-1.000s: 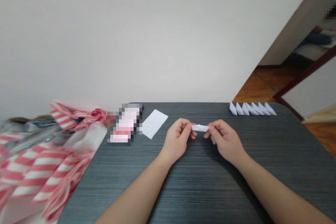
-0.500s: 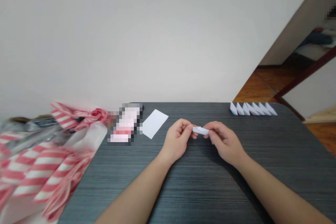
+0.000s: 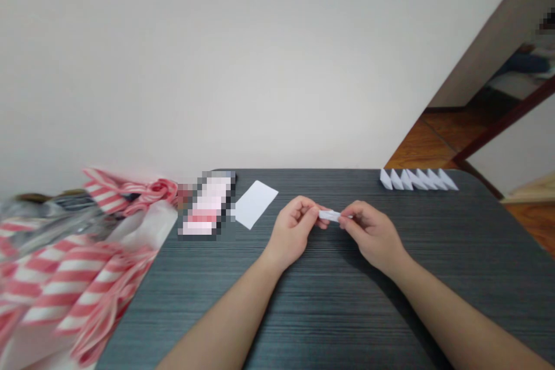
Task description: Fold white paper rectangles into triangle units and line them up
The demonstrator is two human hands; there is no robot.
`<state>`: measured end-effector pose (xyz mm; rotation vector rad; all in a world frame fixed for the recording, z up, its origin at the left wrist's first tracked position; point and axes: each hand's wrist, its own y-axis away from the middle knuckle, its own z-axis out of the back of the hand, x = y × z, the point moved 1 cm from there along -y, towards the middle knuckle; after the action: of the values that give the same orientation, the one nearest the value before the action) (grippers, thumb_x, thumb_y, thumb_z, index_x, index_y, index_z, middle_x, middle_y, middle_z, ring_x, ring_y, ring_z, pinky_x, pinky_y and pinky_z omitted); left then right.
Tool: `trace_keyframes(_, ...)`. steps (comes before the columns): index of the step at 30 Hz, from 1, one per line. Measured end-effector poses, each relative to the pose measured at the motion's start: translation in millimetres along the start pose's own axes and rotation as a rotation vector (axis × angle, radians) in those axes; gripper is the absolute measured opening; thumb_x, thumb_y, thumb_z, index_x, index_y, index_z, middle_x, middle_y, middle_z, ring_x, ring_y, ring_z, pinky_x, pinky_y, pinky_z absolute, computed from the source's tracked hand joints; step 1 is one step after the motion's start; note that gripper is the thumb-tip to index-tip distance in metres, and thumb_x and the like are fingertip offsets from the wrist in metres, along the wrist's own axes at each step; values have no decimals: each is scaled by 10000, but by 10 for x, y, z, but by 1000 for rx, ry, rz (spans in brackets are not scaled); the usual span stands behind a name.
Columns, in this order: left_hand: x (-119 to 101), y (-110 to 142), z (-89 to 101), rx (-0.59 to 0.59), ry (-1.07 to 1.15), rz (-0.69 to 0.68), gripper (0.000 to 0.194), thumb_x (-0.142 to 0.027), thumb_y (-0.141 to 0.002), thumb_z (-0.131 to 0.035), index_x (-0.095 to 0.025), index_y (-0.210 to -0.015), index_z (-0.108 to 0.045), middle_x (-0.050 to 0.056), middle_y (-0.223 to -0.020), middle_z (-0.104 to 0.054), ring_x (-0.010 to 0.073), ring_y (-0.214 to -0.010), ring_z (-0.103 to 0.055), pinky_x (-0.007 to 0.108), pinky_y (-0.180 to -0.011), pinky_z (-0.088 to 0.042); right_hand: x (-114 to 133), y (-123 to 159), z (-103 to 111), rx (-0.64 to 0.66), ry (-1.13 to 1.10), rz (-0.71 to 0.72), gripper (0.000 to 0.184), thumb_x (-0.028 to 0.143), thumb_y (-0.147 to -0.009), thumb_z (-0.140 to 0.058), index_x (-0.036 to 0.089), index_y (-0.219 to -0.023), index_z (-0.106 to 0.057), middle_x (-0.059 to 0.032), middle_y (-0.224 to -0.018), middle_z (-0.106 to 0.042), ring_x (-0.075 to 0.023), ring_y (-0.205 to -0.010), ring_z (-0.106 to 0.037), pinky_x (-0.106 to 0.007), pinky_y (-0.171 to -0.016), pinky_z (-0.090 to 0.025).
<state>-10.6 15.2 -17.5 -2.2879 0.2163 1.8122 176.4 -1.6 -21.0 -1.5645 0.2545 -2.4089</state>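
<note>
A small folded piece of white paper is held between my two hands above the dark table. My left hand pinches its left end between thumb and fingers. At the other end, my right hand grips it with thumb and fingertips. Both ends of the paper are partly hidden by the fingers. Left of my left hand lies a flat sheet of white paper. Several folded white paper pieces with pointed tips stand in a row at the table's back right.
The dark wood-grain table meets a pale wall at its back edge. A blurred-out flat object lies at the back left. Red-and-white striped cloth and clear plastic are heaped beyond the left edge.
My right thumb and fingertips have shifted slightly on the folded paper, and its visible part looks a little slimmer. My left hand keeps nearly the same place.
</note>
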Motion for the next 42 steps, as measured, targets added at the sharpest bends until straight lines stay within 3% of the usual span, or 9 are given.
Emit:
trace_keyframes(6,-2,-5,-7,41,21,59,189,-302,-866,-666,-132,-932,-618,47,-787,-706,135,-711,-651,261,-718,-510,24,-6,32,-2,97,94,91,222,-912,-588,203,-828,-616,-13,-751,-604,-163,-670,-567,-283,-634,-438)
trace_keyframes(13,-17,-9,-18,48,-194,91,141,-235,-812,-704,-143,-918,-706,6,-680,-670,112,-638,-601,220,-638,-467,67,-20,37,21,138,242,90,157,-915,-584,207,-844,-608,-20,-791,-626,-160,-713,-595,-275,-670,-456)
trace_keyframes(21,-21,8,19,45,-386,-22,131,-248,-825,-704,-188,-929,-755,51,-928,-757,176,-842,-684,272,-777,-523,67,-28,18,77,146,339,96,156,-899,-628,223,-966,-642,-63,-980,-653,-175,-814,-624,-288,-693,-507)
trace_keyframes(32,-50,28,-17,61,-398,-10,137,-273,-825,-702,-188,-917,-756,51,-913,-757,184,-815,-681,279,-758,-521,80,-36,12,98,169,315,107,172,-926,-592,230,-940,-681,-64,-971,-656,-189,-877,-639,-314,-759,-526)
trace_keyframes(37,-67,23,-24,59,-336,49,129,-277,-818,-696,-170,-873,-743,35,-773,-726,157,-694,-644,253,-666,-497,83,-31,-5,85,158,294,77,190,-924,-586,227,-916,-653,-59,-919,-655,-189,-828,-633,-305,-709,-513)
trace_keyframes(42,-78,22,-48,60,-270,88,123,-268,-825,-675,-156,-782,-700,15,-681,-676,135,-651,-610,232,-639,-469,20,-4,-38,39,127,106,90,241,-889,-632,209,-970,-609,-44,-859,-663,-171,-706,-615,-282,-626,-484)
